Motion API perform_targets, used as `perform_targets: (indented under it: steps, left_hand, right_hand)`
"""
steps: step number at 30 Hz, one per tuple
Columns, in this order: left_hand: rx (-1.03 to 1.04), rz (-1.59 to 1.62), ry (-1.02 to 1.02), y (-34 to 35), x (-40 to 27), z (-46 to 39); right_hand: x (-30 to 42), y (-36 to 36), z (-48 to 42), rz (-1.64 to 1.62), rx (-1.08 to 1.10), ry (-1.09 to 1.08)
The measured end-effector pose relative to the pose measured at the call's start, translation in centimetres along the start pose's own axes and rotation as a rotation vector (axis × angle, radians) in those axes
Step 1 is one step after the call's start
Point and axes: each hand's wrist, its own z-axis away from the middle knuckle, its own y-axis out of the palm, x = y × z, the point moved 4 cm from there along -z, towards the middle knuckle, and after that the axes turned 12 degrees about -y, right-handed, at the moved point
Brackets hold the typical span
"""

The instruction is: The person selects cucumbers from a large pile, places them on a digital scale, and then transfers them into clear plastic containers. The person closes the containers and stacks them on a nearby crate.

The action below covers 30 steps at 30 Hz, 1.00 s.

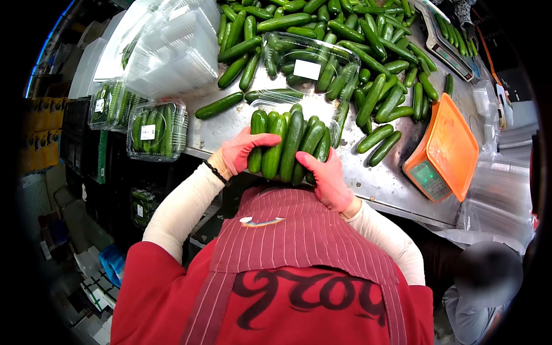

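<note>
Between my two pink-gloved hands is a bunch of several green cucumbers (290, 142), side by side near the front edge of the metal table (202, 138). My left hand (243, 151) presses on the bunch's left side, thumb across the front. My right hand (327, 179) grips its right side, with the fingers partly hidden. Just beyond the bunch lies a clear plastic clamshell container (308, 92), its labelled lid (310, 64) raised toward the back. Whether the bunch rests in the container's base, I cannot tell. A single cucumber (219, 105) lies to the left.
A large heap of cucumbers (379, 43) covers the back. An orange scale (453, 146) stands right; another scale (448, 47) is behind it. Nested clear containers (177, 56) rise at left above filled, labelled packs (157, 131). A person (478, 302) is at lower right; another's hand (470, 32) shows far right.
</note>
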Motion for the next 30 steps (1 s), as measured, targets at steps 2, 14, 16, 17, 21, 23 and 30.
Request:
perform_targets:
  steps: [2,14,16,17,21,23,30]
  left_hand:
    - [0.022,0.051,-0.009,0.1,0.9,0.2]
    - [-0.086,0.069,-0.060,-1.5,1.2,-0.3]
    - [-0.197,0.019,-0.033,-2.1,0.8,-1.2]
    - [-0.265,-0.040,0.056,-2.7,0.5,-1.7]
    - [-0.528,-0.363,0.322,-5.0,-0.5,-3.2]
    - [-0.641,-0.560,0.405,-5.2,-0.6,-3.5]
    - [-0.700,-0.965,0.349,-3.5,0.4,-1.6]
  right_hand:
    - [0.7,0.6,0.5,0.027,-0.014,-0.005]
    - [0.5,1.1,-0.1,0.116,0.003,0.058]
    - [1.1,0.9,-1.0,0.369,0.003,-0.019]
    - [1.1,0.3,-1.2,0.596,-0.046,-0.161]
    - [1.3,-0.1,-0.9,1.112,-0.033,-0.355]
    - [0.9,-0.4,-0.5,1.311,0.060,-0.416]
    - [3.4,0.7,-0.1,1.653,0.402,-0.680]
